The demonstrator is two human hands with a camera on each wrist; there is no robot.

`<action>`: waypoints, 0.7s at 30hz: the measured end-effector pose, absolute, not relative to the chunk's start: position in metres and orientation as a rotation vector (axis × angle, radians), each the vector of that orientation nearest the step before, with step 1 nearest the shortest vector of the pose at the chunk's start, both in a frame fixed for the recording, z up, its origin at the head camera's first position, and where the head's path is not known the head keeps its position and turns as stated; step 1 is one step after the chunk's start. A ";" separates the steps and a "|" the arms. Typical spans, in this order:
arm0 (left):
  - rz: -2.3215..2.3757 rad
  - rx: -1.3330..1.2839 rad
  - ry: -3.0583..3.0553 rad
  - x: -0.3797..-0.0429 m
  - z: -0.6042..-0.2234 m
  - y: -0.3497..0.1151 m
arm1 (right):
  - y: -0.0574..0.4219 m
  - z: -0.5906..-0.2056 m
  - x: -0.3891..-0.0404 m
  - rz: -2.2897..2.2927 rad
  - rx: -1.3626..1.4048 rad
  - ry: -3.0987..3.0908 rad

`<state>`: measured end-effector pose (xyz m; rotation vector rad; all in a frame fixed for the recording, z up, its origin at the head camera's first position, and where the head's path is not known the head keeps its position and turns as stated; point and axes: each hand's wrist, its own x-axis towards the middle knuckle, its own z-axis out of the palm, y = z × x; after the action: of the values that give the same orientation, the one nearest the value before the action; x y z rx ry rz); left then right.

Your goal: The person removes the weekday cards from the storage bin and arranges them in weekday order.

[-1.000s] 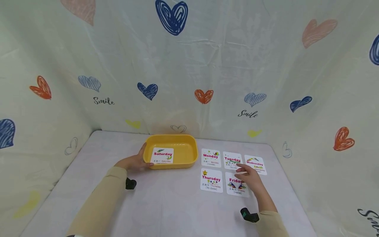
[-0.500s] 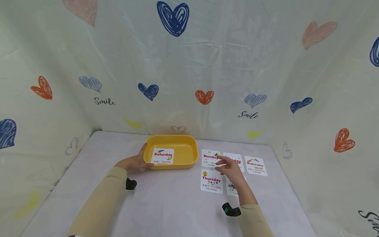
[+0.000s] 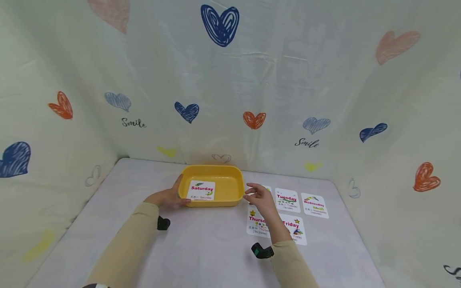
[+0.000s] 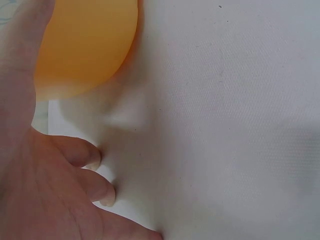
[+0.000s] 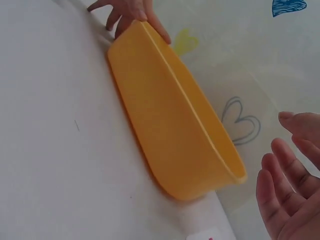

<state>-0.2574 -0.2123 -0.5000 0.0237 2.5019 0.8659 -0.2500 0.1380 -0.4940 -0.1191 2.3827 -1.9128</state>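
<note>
A yellow plastic tray sits on the table by the back curtain, with a white "Saturday" card inside at its left. My left hand holds the tray's left end between thumb and forefinger; its other fingers spread over the table in the left wrist view. Just off the tray's right end hovers my right hand, fingers loosely bent and nothing between them. Beneath and beside it lie the cards "Thursday", "Friday", "Tuesday" and "Wednesday". The "Monday" card is mostly covered by that hand.
The table has a pale cloth. A white curtain printed with hearts rises behind and at both sides. Dark camera mounts stick out from the wrists.
My right hand has moved left, from above the Tuesday and Friday cards, across Monday, to the tray's right end. The left hand stays at the tray. The head view has shifted slightly.
</note>
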 end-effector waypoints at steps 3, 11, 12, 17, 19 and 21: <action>0.859 0.016 2.504 -0.258 -0.500 -0.211 | 0.126 -0.494 -0.252 -1.944 -0.122 2.377; 0.844 0.004 2.516 -0.257 -0.497 -0.209 | 0.094 -0.496 -0.254 -2.002 -0.220 2.450; 0.846 -0.002 2.514 -0.256 -0.497 -0.209 | 0.090 -0.497 -0.255 -2.006 -0.224 2.451; 0.840 -0.005 2.520 -0.256 -0.498 -0.208 | 0.074 -0.508 -0.262 -2.043 -0.260 2.417; 0.839 -0.001 2.523 -0.256 -0.499 -0.208 | 0.069 -0.510 -0.264 -2.055 -0.280 2.400; 0.840 0.005 2.524 -0.256 -0.498 -0.207 | 0.064 -0.511 -0.265 -2.054 -0.302 2.396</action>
<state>-0.2558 -0.2074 -0.4976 0.0053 2.5236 0.8399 -0.2651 0.0640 -0.5106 -0.3024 2.3962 -2.0541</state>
